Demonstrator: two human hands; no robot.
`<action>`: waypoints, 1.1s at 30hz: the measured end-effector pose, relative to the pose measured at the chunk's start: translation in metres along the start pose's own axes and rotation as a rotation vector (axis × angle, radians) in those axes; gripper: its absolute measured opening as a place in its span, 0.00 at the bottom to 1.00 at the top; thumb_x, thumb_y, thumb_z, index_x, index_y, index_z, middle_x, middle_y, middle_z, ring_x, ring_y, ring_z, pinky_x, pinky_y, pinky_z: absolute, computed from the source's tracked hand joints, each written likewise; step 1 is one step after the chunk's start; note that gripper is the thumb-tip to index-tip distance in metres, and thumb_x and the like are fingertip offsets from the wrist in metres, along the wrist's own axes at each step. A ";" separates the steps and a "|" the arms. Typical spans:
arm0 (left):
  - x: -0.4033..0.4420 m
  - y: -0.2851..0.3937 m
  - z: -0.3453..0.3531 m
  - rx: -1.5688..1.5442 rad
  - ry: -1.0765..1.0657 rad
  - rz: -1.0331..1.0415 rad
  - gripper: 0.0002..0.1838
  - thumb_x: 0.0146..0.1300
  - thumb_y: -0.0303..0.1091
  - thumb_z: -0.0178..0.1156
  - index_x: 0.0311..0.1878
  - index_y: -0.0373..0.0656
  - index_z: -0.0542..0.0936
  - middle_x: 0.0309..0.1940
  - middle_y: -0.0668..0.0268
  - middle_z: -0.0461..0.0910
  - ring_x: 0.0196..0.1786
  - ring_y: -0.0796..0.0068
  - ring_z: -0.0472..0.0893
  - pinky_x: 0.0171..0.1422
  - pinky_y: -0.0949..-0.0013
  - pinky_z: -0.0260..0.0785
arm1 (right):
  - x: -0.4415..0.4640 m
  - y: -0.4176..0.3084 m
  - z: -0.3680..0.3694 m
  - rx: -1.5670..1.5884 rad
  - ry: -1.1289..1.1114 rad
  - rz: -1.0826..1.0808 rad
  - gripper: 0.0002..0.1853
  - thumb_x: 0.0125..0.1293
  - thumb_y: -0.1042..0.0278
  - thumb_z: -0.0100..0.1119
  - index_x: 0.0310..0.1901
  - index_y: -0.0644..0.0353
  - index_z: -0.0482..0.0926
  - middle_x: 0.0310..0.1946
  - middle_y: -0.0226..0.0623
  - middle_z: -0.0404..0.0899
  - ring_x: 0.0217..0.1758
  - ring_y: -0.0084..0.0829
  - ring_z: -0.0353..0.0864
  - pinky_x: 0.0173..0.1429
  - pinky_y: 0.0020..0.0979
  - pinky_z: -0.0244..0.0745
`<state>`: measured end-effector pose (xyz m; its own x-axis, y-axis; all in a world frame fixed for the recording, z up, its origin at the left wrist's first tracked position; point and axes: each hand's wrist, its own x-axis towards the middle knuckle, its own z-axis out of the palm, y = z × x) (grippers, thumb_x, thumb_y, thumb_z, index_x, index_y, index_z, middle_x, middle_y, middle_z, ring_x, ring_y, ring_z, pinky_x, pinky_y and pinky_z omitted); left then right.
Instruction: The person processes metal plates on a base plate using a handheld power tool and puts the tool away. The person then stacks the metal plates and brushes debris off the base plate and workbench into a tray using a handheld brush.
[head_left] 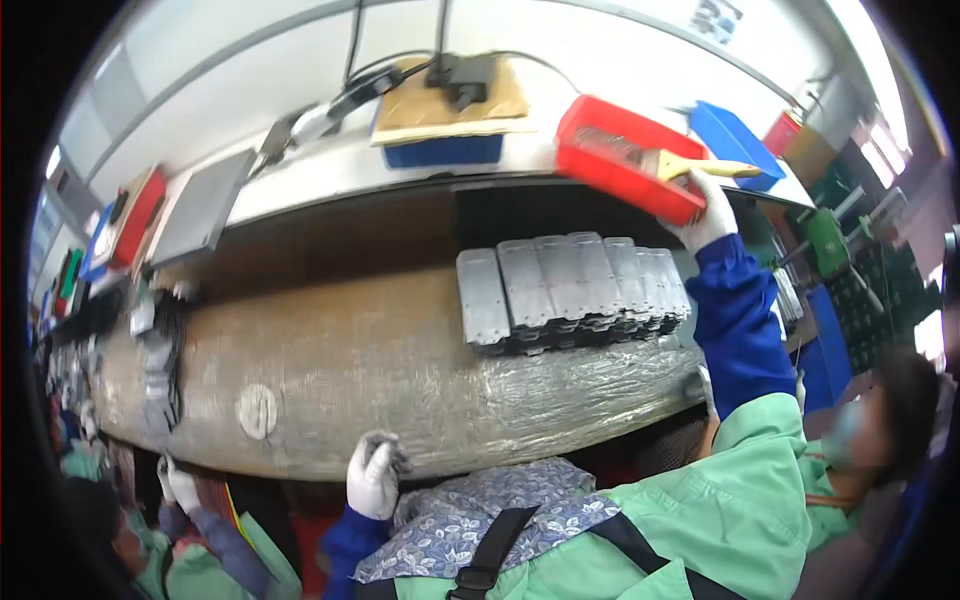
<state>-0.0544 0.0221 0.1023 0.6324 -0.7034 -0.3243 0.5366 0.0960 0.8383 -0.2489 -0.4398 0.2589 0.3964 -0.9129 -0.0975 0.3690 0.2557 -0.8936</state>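
Note:
At the upper right my right hand (712, 212), in a white glove, is closed on the near right end of a red plastic bin (625, 180). The bin is tilted at the shelf's front edge. A brush with a pale yellow handle (725, 168) lies across it, the handle sticking out past the rim above my fingers. Small dark pieces lie inside, too fine to name. My left hand (373, 475), gloved with greyed fingertips, is at the table's front edge, its fingers loosely bent and apart, with nothing visible in it. Stacked grey metal plates (570, 280) lie in overlapping rows below the bin.
The worktable (330, 350) has a worn, film-covered top with a round pale patch (257, 411). On the white shelf (350, 180) are a blue bin (735, 145), a blue box (443, 150) under brown card, and a grey panel (205, 205). Co-workers sit at left and right.

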 end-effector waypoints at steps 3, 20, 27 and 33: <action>-0.001 -0.001 -0.011 -0.026 0.157 -0.013 0.11 0.62 0.35 0.55 0.45 0.40 0.71 0.32 0.64 0.73 0.32 0.74 0.74 0.34 0.71 0.67 | 0.054 0.014 0.016 0.095 -0.108 -0.093 0.24 0.60 0.61 0.56 0.58 0.55 0.66 0.52 0.39 0.72 0.55 0.41 0.71 0.56 0.52 0.70; -0.082 -0.053 -0.072 -0.166 0.576 -0.055 0.10 0.65 0.32 0.51 0.46 0.39 0.73 0.34 0.62 0.76 0.36 0.75 0.75 0.42 0.71 0.69 | 0.096 0.076 0.028 -0.456 -0.115 -0.266 0.21 0.68 0.66 0.47 0.58 0.69 0.66 0.59 0.46 0.67 0.63 0.37 0.66 0.65 0.34 0.63; -0.056 -0.142 -0.095 1.693 -0.195 -0.636 0.28 0.62 0.52 0.51 0.55 0.37 0.72 0.56 0.54 0.71 0.61 0.54 0.68 0.64 0.58 0.59 | -0.129 0.179 0.086 -0.979 -1.000 -0.022 0.14 0.61 0.73 0.46 0.46 0.66 0.75 0.49 0.46 0.74 0.52 0.36 0.74 0.58 0.33 0.67; -0.043 -0.154 -0.134 0.869 -0.319 -0.465 0.31 0.60 0.54 0.52 0.58 0.38 0.71 0.57 0.51 0.71 0.60 0.52 0.69 0.65 0.60 0.59 | -0.205 0.242 0.056 -0.673 -1.447 0.698 0.13 0.67 0.68 0.48 0.49 0.61 0.76 0.47 0.42 0.77 0.53 0.38 0.75 0.59 0.33 0.67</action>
<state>-0.0897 0.1321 -0.0712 0.2205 -0.7070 -0.6720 0.0219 -0.6852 0.7280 -0.1945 -0.1728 0.0875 0.8218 0.3959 -0.4098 -0.4201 -0.0650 -0.9052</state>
